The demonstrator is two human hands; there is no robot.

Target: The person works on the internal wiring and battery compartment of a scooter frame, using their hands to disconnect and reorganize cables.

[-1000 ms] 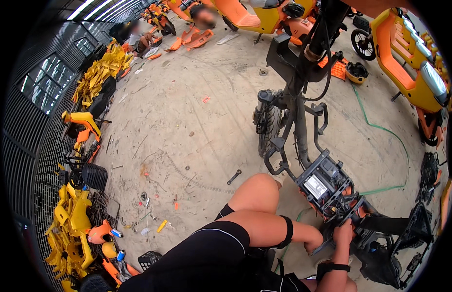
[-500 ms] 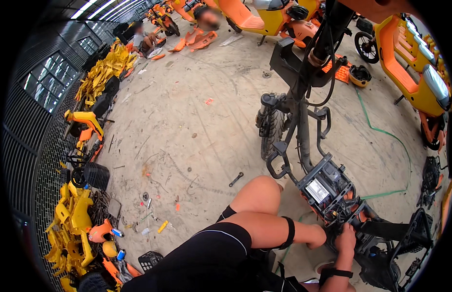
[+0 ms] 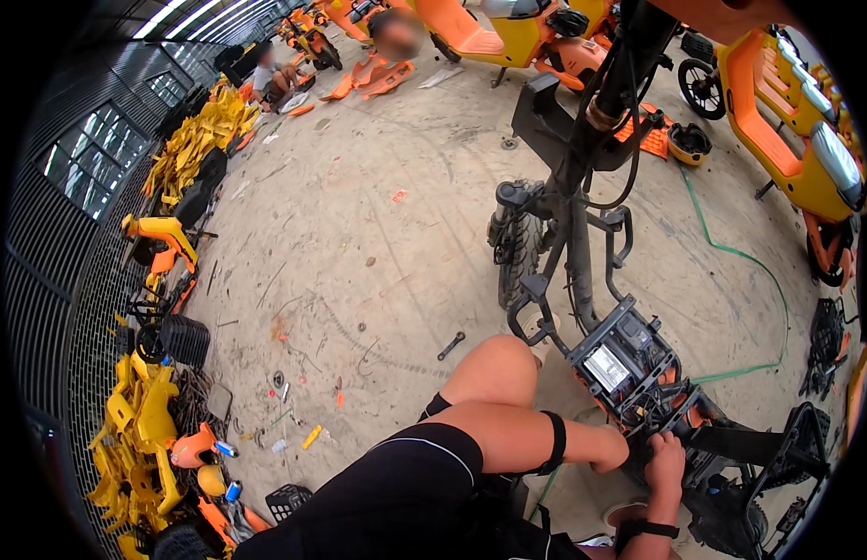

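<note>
My left hand [image 3: 609, 449] reaches from the left to the side of a stripped scooter frame [image 3: 581, 252]. Its fingers are mostly hidden against the dark parts there, so their grip does not show. Close beside it, my right hand [image 3: 666, 457] comes up from below with its fingers bent and closed at the black parts and wiring just behind the battery bay. What they hold, if anything, is too small to make out. A box with a pale label [image 3: 605, 368] sits in the open bay. The scooter's front wheel [image 3: 520, 252] stands farther off.
On the concrete floor lie a wrench [image 3: 451, 346], a yellow-handled tool [image 3: 311, 436] and a green hose [image 3: 779, 299]. Yellow panels [image 3: 144, 420] are heaped at left. Scooters [image 3: 779, 140] stand at right; a helmet [image 3: 689, 145] lies near them. A person [image 3: 270, 79] sits far left.
My right hand has shifted slightly to the right, with its fingers curled differently over the black parts. My left hand has hardly moved.
</note>
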